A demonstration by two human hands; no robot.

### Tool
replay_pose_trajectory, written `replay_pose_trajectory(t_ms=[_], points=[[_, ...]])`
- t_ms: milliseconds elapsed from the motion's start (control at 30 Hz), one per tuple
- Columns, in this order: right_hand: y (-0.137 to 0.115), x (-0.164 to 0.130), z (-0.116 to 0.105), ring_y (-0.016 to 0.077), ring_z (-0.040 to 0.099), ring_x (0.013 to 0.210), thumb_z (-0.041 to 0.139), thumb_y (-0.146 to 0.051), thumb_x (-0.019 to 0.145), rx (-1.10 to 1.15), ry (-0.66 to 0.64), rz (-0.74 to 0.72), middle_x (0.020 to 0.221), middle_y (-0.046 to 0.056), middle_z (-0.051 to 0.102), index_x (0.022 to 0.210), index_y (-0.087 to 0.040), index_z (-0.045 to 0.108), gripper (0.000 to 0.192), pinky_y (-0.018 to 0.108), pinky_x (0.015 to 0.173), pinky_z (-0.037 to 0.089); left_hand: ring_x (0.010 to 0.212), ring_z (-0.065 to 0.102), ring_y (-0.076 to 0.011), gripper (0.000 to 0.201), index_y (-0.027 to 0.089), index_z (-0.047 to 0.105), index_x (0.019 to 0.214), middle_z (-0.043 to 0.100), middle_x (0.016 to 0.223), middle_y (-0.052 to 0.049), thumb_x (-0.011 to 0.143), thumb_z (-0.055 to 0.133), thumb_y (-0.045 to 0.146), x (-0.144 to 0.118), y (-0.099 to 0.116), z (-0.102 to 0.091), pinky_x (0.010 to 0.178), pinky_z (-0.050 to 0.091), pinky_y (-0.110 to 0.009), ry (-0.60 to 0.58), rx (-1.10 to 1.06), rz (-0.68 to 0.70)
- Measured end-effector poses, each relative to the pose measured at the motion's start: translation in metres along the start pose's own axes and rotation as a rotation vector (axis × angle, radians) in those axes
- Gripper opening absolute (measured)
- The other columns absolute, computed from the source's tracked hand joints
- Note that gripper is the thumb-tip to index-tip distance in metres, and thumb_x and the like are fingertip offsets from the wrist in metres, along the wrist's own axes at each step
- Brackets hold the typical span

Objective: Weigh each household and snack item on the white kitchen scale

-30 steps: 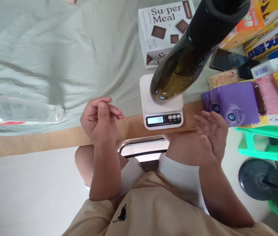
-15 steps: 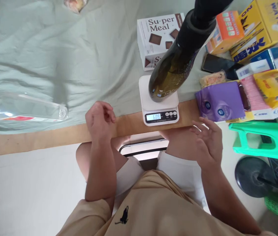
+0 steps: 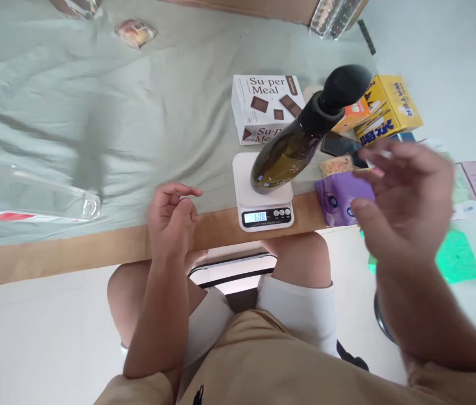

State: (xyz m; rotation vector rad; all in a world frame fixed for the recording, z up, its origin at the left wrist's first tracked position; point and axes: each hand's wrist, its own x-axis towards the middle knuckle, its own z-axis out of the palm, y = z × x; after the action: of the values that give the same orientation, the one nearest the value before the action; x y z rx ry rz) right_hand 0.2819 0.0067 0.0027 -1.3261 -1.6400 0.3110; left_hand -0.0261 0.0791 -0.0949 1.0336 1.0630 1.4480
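A dark green glass bottle [image 3: 282, 154] with a black pump-like cap stands on a white digital kitchen scale [image 3: 263, 179]. The scale's lit display shows 608. To the left of the scale, my left hand [image 3: 172, 214] rests by the table edge, its fingers loosely bent and apart, with nothing in it. On the other side my right hand [image 3: 415, 197] is raised, slightly blurred, with fingers apart and holding nothing. It is nearest to a purple plastic pack [image 3: 334, 194] and partly covers it. Neither hand touches the bottle or scale.
Behind the scale sits a white "Su-per Meal" box [image 3: 258, 104]. A yellow box [image 3: 393, 107], a dark phone [image 3: 339, 145] and a small wrapped snack [image 3: 336, 165] are at the right. A clear plastic bottle [image 3: 31, 191] lies at the left. A green stool [image 3: 459, 256] is beside the table.
My right hand has risen and moved right, over the goods there. My left hand's index finger has straightened. The display went from 609 to 608, and the view has shifted.
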Motion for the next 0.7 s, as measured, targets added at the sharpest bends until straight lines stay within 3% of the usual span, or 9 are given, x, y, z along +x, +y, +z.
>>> replay_pose_trajectory(t_ms=[133,200,267,333,367,533,600,700], points=[[-0.04,0.085,-0.005,0.0345,0.052,0.151,0.079,-0.055,0.089,-0.406,-0.245,-0.215,0.143,0.005,0.064,0.152,-0.043,0.062,0.066,0.057,0.115,0.06,0.058,0.059,-0.0081,0.018,0.022,0.072,0.093,0.077,0.091,-0.002,0.082,0.078,0.036,-0.001,-0.005,-0.002,0.057,0.047,-0.023,-0.065,0.025,-0.038],[-0.057,0.113,0.001,0.0367,0.044,0.159,0.083,-0.061,0.083,-0.487,-0.288,-0.102,0.145,0.001,0.064,0.145,-0.042,0.068,0.067,0.052,0.122,0.055,0.062,0.061,-0.0088,0.02,0.022,0.073,0.095,0.076,0.091,-0.002,0.083,0.078,0.038,-0.001,-0.008,-0.005,0.062,0.049,-0.024,-0.099,0.048,-0.061],[-0.068,0.13,0.008,0.0357,0.041,0.163,0.086,-0.053,0.08,-0.438,-0.294,0.109,0.152,-0.01,0.061,0.134,-0.045,0.073,0.056,0.043,0.115,0.058,0.064,0.061,-0.0094,0.022,0.022,0.073,0.097,0.075,0.091,-0.002,0.083,0.077,0.04,0.0,-0.011,-0.006,0.064,0.05,-0.024,-0.123,0.065,-0.078],[-0.072,0.136,0.012,0.036,0.039,0.166,0.091,-0.04,0.076,-0.343,-0.308,0.249,0.155,-0.016,0.06,0.119,-0.044,0.08,0.044,0.036,0.104,0.062,0.065,0.061,-0.0105,0.024,0.023,0.072,0.097,0.075,0.091,-0.002,0.083,0.077,0.042,0.001,-0.013,-0.006,0.064,0.05,-0.026,-0.133,0.069,-0.087],[-0.071,0.137,0.012,0.0372,0.039,0.166,0.092,-0.036,0.074,-0.307,-0.316,0.251,0.155,-0.016,0.06,0.113,-0.042,0.083,0.04,0.035,0.101,0.063,0.065,0.06,-0.0109,0.025,0.023,0.072,0.096,0.075,0.091,-0.003,0.082,0.077,0.043,0.001,-0.014,-0.005,0.064,0.05,-0.026,-0.138,0.068,-0.09],[-0.058,0.137,0.008,0.0406,0.047,0.161,0.082,-0.056,0.084,-0.418,-0.399,0.026,0.153,-0.017,0.066,0.109,-0.038,0.082,0.031,0.042,0.098,0.068,0.065,0.06,-0.0112,0.028,0.022,0.072,0.097,0.074,0.091,-0.003,0.082,0.077,0.045,0.002,-0.017,0.0,0.066,0.05,-0.027,-0.174,0.066,-0.108],[-0.055,0.138,0.007,0.0396,0.044,0.163,0.079,-0.059,0.088,-0.483,-0.404,0.012,0.144,-0.011,0.072,0.112,-0.039,0.081,0.031,0.047,0.105,0.067,0.066,0.06,-0.0112,0.028,0.022,0.072,0.098,0.074,0.093,-0.003,0.083,0.077,0.045,0.002,-0.018,0.001,0.067,0.05,-0.027,-0.182,0.067,-0.112],[-0.054,0.14,0.005,0.0361,0.049,0.158,0.074,-0.057,0.094,-0.524,-0.358,-0.065,0.128,-0.003,0.075,0.113,-0.039,0.082,0.028,0.059,0.126,0.054,0.067,0.06,-0.0112,0.028,0.022,0.073,0.098,0.073,0.094,-0.003,0.084,0.077,0.046,0.001,-0.02,0.0,0.068,0.05,-0.027,-0.184,0.06,-0.112]])
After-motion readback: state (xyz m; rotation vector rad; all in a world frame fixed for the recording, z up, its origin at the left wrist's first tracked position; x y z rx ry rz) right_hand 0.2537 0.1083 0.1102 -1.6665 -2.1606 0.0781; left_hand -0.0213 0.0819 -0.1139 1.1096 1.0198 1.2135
